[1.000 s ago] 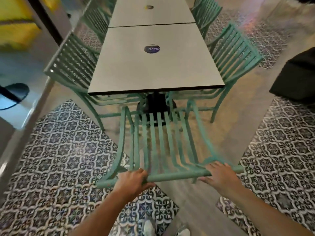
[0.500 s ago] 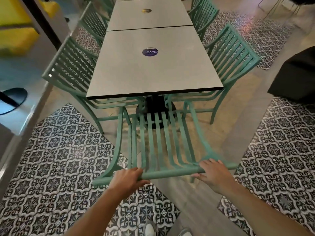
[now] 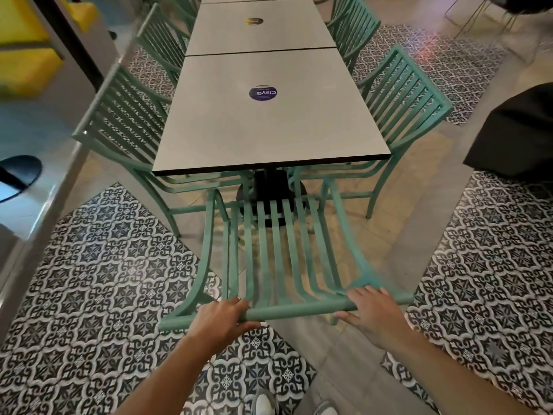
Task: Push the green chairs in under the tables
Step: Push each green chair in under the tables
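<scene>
green chair (image 3: 278,259) rail gripped by left hand (image 3: 220,320) and right hand (image 3: 372,317); seat front hidden under table (image 3: 269,124).

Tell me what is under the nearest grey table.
Under the nearest grey table stand its black pedestal base and the seats of two side green chairs. The tabletop hides the upper pedestal.

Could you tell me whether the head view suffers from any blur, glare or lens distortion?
Head view: wide-angle lens bows the grey rectangular table and patterned floor tiles; yellow panel at left is smeared; pinkish glare patch on far floor; green slatted metal chair stays fairly sharp.
</scene>
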